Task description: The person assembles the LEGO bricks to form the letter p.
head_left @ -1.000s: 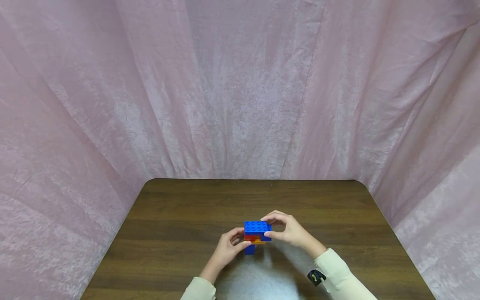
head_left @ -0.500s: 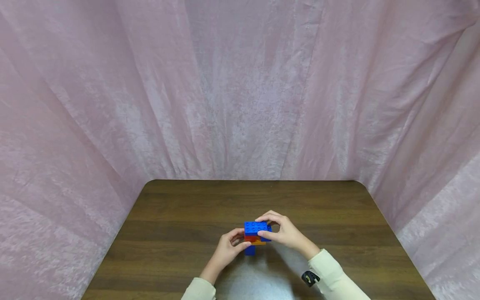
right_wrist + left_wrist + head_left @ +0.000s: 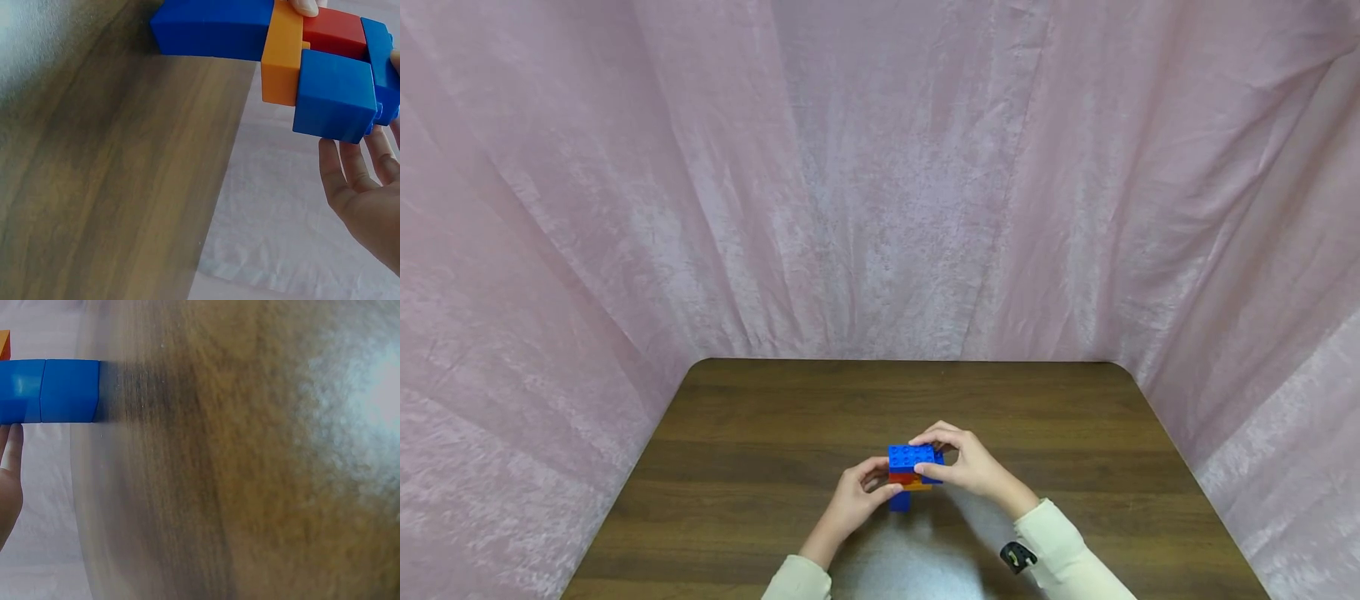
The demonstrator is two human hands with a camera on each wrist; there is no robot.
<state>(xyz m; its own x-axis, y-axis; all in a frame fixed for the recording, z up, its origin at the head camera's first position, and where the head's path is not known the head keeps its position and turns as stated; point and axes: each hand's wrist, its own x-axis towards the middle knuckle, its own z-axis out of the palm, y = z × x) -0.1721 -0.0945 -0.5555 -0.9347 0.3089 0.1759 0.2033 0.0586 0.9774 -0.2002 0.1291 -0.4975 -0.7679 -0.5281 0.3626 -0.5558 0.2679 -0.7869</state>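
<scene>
A stack of toy building bricks stands on the table: a blue column (image 3: 899, 501) at the bottom, an orange brick (image 3: 282, 59) over it, then a red brick (image 3: 334, 31) with a blue brick (image 3: 334, 94) beside it. Across the top lies a studded blue brick (image 3: 911, 455). My left hand (image 3: 857, 498) grips the stack from the left at red and orange height, its thumb in front. From the right, my right hand (image 3: 970, 462) pinches the top blue brick, thumb on the near side and fingers behind. Left fingers (image 3: 12, 450) touch the blue side in the left wrist view.
The brown wooden table (image 3: 760, 417) has rounded far corners. Behind it and at both sides hangs a pink curtain (image 3: 880, 183). A black device (image 3: 1018, 557) is strapped at the right sleeve's cuff.
My right hand has moved a little left, and its thumb now overlaps the top blue brick's front. The left hand and the stack have stayed in place.
</scene>
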